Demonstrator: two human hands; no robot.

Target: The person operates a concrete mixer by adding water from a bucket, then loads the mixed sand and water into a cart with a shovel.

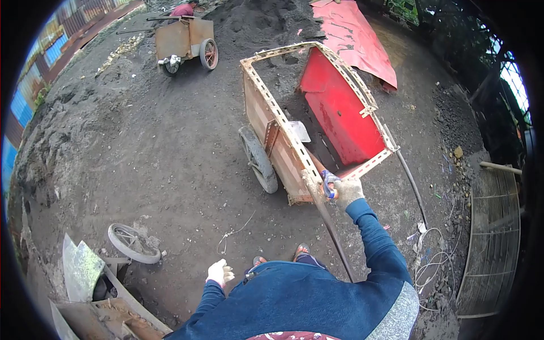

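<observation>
My right hand (349, 191), in a pale work glove, is closed on the grip of a shovel (316, 161) at the near corner of a cart (272, 144). The shovel has a brown shaft and a bluish-purple grip end with some orange. Its shaft runs down into the cart, toward a pale flat piece that looks like its blade; part is hidden by the cart's rim. The cart has a perforated metal rim, a red inner wall, a grey-tyred wheel and two long handles. My left hand (220, 273), also in a pale glove, hangs at my side, fingers loosely bent, holding nothing.
A second cart (184, 42) stands at the back left, with a person (183, 9) behind it. A red sheet (357, 39) covers ground at the back. A loose wheel (134, 243) and metal box (107, 317) lie lower left; a slatted screen (490, 238) lies right.
</observation>
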